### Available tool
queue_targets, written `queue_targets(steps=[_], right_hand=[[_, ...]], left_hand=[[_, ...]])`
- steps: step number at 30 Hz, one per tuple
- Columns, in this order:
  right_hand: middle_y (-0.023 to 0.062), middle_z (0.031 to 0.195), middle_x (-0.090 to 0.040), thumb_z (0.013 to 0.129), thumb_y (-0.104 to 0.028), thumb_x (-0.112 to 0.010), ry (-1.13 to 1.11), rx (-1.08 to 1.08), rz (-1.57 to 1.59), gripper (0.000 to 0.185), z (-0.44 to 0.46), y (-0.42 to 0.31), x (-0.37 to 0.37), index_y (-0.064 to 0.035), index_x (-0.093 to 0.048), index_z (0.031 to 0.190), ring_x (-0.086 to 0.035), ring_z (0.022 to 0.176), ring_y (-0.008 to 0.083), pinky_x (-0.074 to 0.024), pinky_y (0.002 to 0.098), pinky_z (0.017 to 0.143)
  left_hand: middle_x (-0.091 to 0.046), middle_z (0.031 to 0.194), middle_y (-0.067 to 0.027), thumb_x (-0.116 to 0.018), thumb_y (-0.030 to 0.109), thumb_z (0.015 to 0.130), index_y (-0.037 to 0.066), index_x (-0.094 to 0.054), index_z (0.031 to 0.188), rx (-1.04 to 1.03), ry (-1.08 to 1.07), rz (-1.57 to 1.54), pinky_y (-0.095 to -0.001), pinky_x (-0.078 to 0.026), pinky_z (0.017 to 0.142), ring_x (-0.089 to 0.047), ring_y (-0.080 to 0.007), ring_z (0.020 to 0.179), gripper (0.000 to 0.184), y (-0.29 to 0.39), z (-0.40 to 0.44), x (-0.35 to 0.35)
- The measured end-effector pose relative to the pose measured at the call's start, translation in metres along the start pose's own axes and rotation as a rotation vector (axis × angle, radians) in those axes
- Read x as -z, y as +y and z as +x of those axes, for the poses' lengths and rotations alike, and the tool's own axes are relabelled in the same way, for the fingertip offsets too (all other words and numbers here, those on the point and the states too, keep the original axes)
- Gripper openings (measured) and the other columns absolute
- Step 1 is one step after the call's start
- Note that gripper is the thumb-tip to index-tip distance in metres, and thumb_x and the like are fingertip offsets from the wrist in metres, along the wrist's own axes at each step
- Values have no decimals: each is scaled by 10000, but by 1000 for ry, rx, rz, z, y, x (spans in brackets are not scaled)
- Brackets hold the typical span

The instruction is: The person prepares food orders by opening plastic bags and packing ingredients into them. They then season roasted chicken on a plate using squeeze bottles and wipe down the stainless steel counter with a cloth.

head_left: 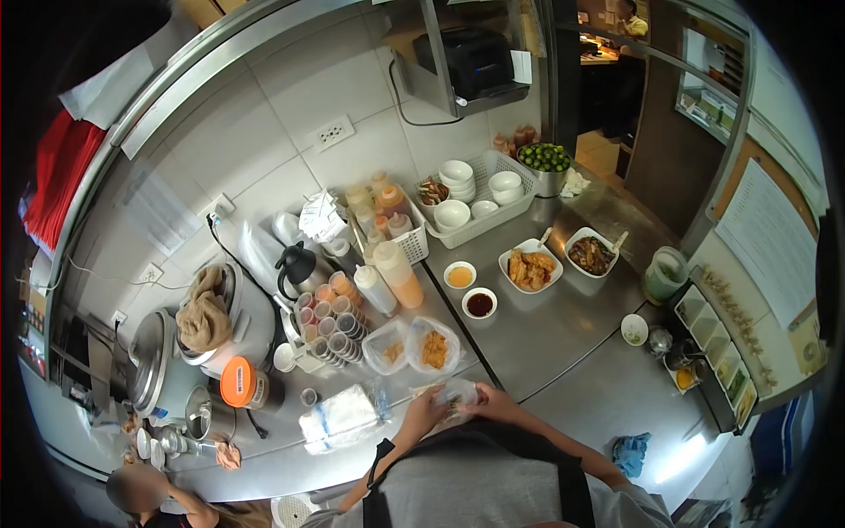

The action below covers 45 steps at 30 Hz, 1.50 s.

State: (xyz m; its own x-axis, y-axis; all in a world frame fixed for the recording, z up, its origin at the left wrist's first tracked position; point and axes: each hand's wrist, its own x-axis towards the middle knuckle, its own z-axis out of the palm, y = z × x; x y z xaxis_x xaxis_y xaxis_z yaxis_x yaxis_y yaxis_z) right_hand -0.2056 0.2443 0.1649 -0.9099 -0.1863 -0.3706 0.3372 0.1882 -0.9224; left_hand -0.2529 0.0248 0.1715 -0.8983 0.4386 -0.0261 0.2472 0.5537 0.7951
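Observation:
My left hand (pixel 424 412) and my right hand (pixel 495 405) are close together at the counter's near edge. Between them is a clear plastic bag (pixel 456 394), with the fingers of both hands closed on its sides; what it contains is hard to make out. Just beyond lie two more clear bags: one holds golden fried food (pixel 433 349), and the other bag (pixel 385 346) has a smaller portion. A pack of white plastic bags (pixel 341 417) lies flat to the left of my left hand.
Bowls of fried pieces (pixel 530 271) and a dark dish (pixel 591 253) stand ahead, near two sauce dishes (pixel 479 304). Squeeze bottles (pixel 398 275) and stacked sauce cups (pixel 334 324) are left. A blue cloth (pixel 631 454) lies right. Another person (pixel 189 510) is at lower left.

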Motion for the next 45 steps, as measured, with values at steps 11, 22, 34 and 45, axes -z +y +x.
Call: queue_targets(steps=[11,22,34,45], right_hand=[[132,1128,-592,774,-61,-670,-19,-21,493,603,17,22,4,-27,-423,1323,-617,983,214,-529,341,840],[114,1315,-525,884,-84,-503,-103,41,1245,567,-1,1,5,-148,-382,1434,-510,1208,285,-439,425,1013],[64,1193,-576,898,-62,-512,-146,113,1043,268,11,-25,-43,-152,-556,1147,-533,1143,221,-487,358,872],[-11,935,-482,838,76,-536,-368,-2,878,330,136,-100,-171,-93,-530,1122,-462,854,104,-384,253,755]], left_hand=[[-679,857,-201,-693,301,797,43,-643,1049,153,100,135,-454,-512,740,-651,-386,825,364,10,-16,8],[-638,1058,-93,-524,148,957,45,-561,1162,532,-220,-1881,-345,-483,964,-630,-193,1004,233,6,-25,34],[-518,782,-10,-482,85,832,69,-541,975,296,-171,-2210,-289,-463,768,-546,-172,752,155,-20,-36,83],[-447,687,58,-583,-9,852,105,-490,1073,228,97,-1757,-167,-341,497,-376,-36,526,266,-154,-19,196]])
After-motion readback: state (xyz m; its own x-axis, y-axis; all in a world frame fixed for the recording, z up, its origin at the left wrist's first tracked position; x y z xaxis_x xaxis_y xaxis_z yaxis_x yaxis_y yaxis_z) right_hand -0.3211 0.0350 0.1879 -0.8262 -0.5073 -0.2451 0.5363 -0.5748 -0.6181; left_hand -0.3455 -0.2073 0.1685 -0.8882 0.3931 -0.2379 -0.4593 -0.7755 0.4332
